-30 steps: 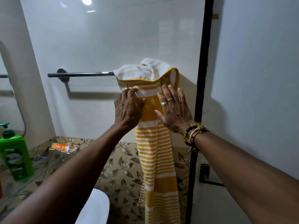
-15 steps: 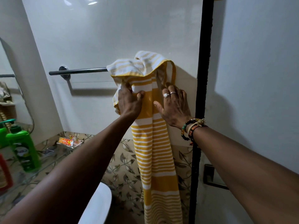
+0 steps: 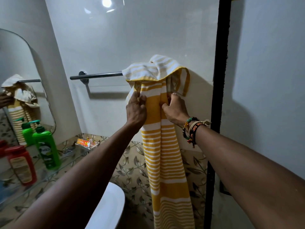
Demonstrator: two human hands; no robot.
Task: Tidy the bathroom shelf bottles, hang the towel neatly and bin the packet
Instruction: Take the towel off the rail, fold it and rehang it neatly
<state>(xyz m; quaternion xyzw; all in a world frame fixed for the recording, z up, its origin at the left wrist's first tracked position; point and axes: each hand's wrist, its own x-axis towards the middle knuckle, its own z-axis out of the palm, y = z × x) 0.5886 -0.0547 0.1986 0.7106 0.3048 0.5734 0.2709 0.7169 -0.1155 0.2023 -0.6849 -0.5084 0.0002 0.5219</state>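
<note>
1. The yellow striped towel [image 3: 166, 156] hangs bunched over the right end of the towel rail [image 3: 97, 75].
2. The left hand [image 3: 136, 111] pinches its left edge; the right hand [image 3: 175, 109] grips its right fold.
3. Far left, a glass shelf [image 3: 54, 169] holds a green bottle [image 3: 47, 149], a red bottle [image 3: 21, 164] and an orange packet [image 3: 86, 142].
4. A white toilet [image 3: 109, 207] sits below.

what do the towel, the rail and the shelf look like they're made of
Towel: woven cloth, likely cotton, matte; it folds and bunches.
Towel rail: polished metal, probably chrome or steel; bright highlights.
Shelf: clear glass, apparently; leaf-patterned tiles show through.
</note>
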